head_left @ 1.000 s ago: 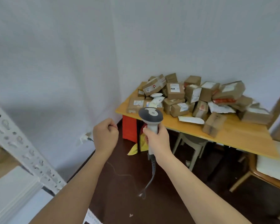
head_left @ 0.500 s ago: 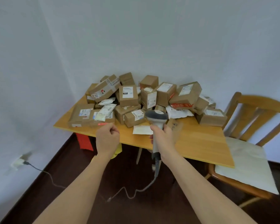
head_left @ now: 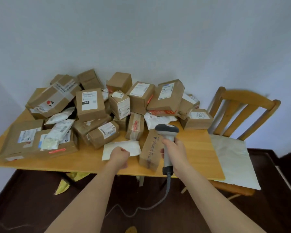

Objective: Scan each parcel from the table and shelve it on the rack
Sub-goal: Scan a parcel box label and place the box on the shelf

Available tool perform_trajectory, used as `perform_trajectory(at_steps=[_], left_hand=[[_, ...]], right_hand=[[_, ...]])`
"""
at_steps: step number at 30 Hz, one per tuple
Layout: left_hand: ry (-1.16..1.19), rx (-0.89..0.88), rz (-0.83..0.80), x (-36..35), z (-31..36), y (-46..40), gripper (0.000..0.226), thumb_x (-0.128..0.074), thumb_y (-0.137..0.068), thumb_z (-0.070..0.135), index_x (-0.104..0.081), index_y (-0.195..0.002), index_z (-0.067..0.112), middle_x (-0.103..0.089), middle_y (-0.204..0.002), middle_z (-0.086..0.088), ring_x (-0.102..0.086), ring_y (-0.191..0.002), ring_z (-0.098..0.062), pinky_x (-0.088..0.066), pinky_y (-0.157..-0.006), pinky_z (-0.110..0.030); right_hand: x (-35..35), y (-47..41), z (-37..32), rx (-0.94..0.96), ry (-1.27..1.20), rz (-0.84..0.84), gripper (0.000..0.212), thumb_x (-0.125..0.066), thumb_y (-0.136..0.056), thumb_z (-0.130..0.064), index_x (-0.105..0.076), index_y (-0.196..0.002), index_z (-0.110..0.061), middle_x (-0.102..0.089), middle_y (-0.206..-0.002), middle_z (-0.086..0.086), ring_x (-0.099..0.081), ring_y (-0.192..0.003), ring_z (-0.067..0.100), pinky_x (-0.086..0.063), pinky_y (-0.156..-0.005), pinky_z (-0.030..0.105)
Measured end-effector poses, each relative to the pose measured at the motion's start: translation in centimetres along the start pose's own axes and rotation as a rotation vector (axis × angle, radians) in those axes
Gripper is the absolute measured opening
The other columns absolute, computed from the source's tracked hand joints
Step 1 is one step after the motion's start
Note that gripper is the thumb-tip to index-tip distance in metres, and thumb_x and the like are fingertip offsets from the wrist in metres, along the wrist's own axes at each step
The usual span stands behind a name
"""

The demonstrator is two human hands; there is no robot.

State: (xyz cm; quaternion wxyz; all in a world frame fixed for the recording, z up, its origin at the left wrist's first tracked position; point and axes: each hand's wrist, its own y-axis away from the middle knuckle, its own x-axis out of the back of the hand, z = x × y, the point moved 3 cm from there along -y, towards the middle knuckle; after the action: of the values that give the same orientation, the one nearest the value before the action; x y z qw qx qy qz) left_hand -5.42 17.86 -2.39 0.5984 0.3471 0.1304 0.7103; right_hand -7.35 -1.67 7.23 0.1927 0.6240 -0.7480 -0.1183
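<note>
A heap of several brown cardboard parcels [head_left: 91, 105] and white mailer bags covers the back and left of the wooden table [head_left: 196, 148]. My right hand [head_left: 174, 152] grips the handle of a grey-and-white corded barcode scanner [head_left: 167, 132], upright over the table's front. Just left of it lies a long brown parcel [head_left: 149, 148] with handwriting. My left hand [head_left: 119, 156] is curled in a fist, holding nothing, over a flat white envelope [head_left: 123, 147]; whether it touches the envelope I cannot tell.
A wooden chair [head_left: 242, 105] with a white bag [head_left: 230, 160] on its seat stands right of the table. The scanner cable [head_left: 141, 209] trails over the dark floor. Yellow wrapping [head_left: 64, 187] lies under the table. White walls meet behind the heap.
The view has swung right from the rack and closed in on the table. Both hands have reached over the table's front; the scanner stays in my right hand.
</note>
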Motion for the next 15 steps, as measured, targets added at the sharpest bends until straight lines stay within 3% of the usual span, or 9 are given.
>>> perform_trajectory(at_steps=[6, 9, 11, 15], left_hand=[[0.057, 0.221, -0.102, -5.2, 0.3, -4.8, 0.046, -0.059, -0.095, 0.027, -0.041, -0.131, 0.003, -0.048, -0.115, -0.012, -0.058, -0.093, -0.032, -0.055, -0.068, -0.04], [0.056, 0.317, -0.129, -7.5, -0.1, -5.9, 0.059, -0.066, -0.09, 0.038, -0.042, -0.13, 0.003, -0.053, -0.115, -0.013, -0.059, -0.095, -0.032, -0.059, -0.073, -0.043], [0.095, 0.371, -0.162, -8.9, -0.3, -6.1, 0.063, -0.073, -0.084, 0.041, -0.043, -0.127, 0.006, -0.052, -0.121, -0.011, -0.055, -0.1, -0.03, -0.059, -0.064, -0.039], [0.29, 0.415, -0.161, -11.4, -1.3, -6.7, 0.058, -0.08, -0.08, 0.026, -0.051, -0.124, 0.004, -0.056, -0.114, -0.008, -0.057, -0.109, -0.033, -0.06, -0.072, -0.046]], right_hand=[[1.9, -5.8, -0.2, -0.056, 0.008, 0.034, 0.008, -0.058, -0.098, -0.024, -0.06, -0.1, -0.017, -0.057, -0.084, 0.008, -0.058, -0.074, 0.022, -0.048, -0.068, 0.037], [2.6, -7.8, 0.6, -0.093, 0.024, 0.028, 0.01, -0.058, -0.097, -0.022, -0.06, -0.102, -0.014, -0.057, -0.084, 0.009, -0.058, -0.072, 0.021, -0.049, -0.065, 0.035], [3.1, -9.1, 1.0, -0.109, 0.034, 0.014, 0.01, -0.058, -0.097, -0.021, -0.059, -0.101, -0.012, -0.056, -0.082, 0.008, -0.057, -0.071, 0.021, -0.048, -0.064, 0.034], [4.0, -11.5, 1.8, -0.128, 0.04, -0.036, 0.008, -0.058, -0.097, -0.02, -0.058, -0.098, -0.013, -0.055, -0.075, 0.006, -0.055, -0.068, 0.021, -0.047, -0.066, 0.037]])
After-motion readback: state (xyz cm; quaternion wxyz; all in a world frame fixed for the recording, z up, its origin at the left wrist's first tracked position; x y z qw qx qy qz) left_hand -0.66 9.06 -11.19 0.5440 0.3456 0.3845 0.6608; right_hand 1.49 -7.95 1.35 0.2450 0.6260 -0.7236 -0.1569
